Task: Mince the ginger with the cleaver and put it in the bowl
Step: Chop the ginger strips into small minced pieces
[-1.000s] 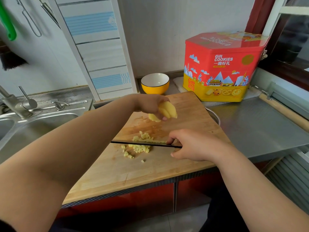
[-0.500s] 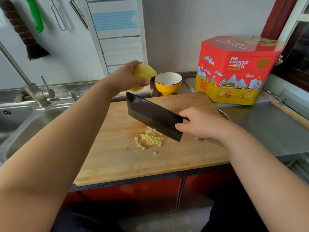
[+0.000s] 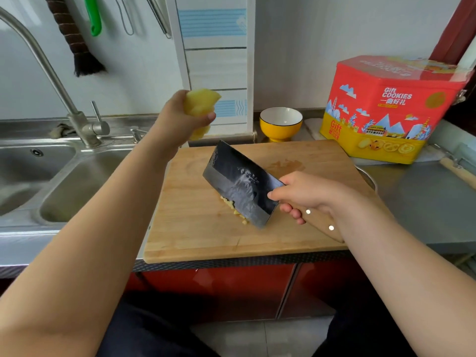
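Observation:
My left hand (image 3: 177, 119) holds a peeled yellow ginger piece (image 3: 199, 105) up above the far left corner of the wooden cutting board (image 3: 195, 228). My right hand (image 3: 309, 195) grips the wooden handle of a dark cleaver (image 3: 238, 185), whose blade is tilted flat-side up over the board's middle. A small pile of minced ginger (image 3: 235, 208) lies on the board, mostly hidden under the blade. A yellow bowl with a white inside (image 3: 280, 123) stands empty behind the board.
A red and yellow cookie tin (image 3: 386, 109) stands at the back right on the steel counter (image 3: 425, 202). A steel sink (image 3: 77, 181) with a tall tap (image 3: 51, 73) lies left of the board. Utensils and a brush hang on the wall.
My left hand has lifted the ginger piece off the board and up to the left. My right hand has raised the cleaver from flat on the board and tilted it over the minced pile.

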The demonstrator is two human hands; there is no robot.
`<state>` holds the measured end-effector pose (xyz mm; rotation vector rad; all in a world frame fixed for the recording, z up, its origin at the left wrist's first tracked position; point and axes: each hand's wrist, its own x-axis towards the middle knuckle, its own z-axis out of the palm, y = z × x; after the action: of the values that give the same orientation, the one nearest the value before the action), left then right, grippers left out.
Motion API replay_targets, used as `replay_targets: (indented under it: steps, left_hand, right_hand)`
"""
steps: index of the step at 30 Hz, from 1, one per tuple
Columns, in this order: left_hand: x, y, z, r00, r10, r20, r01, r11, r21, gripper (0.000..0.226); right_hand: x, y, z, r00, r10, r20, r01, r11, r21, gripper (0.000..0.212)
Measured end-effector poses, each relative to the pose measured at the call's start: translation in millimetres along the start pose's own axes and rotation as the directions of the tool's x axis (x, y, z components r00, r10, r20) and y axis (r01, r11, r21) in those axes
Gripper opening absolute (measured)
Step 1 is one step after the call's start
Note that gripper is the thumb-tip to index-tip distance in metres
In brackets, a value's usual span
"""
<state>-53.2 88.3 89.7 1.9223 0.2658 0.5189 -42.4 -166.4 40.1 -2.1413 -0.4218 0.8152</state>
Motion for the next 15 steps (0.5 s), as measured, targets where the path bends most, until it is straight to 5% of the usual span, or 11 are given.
replay_targets:
  steps: [3, 6, 10, 15]
  left_hand:
    - [-24.5, -14.0, -7.4, 0.961, -0.078, 0.265, 0.139, 0.966, -0.218, 0.063]
    - [-46.4, -34.9, 2.9, 0.847, -0.130, 0.515, 0.328, 0.891, -0.315, 0.056]
    - [-56.3, -61.2, 32.7, 0.787, -0.268, 0.555, 0.471, 0.842, -0.261, 0.054]
    - [-53.7, -78.5, 42.0, 0.799, -0.343, 0.495, 0.501, 0.834, -0.231, 0.046]
  right_hand:
    - [2.6, 0.1, 1.0, 1.000, 0.000, -0.018, 0.000, 0.999, 0.046, 0.011]
    - [5.4, 1.7, -1.9, 0.998, 0.004, -0.056, 0.001, 0.996, 0.089, 0.010]
    - [7.9, 3.1, -4.7, 0.997, 0.001, -0.082, 0.008, 0.993, 0.116, 0.011]
    - [4.0, 8.9, -13.6, 0.996, -0.001, -0.089, 0.013, 0.991, 0.134, 0.015]
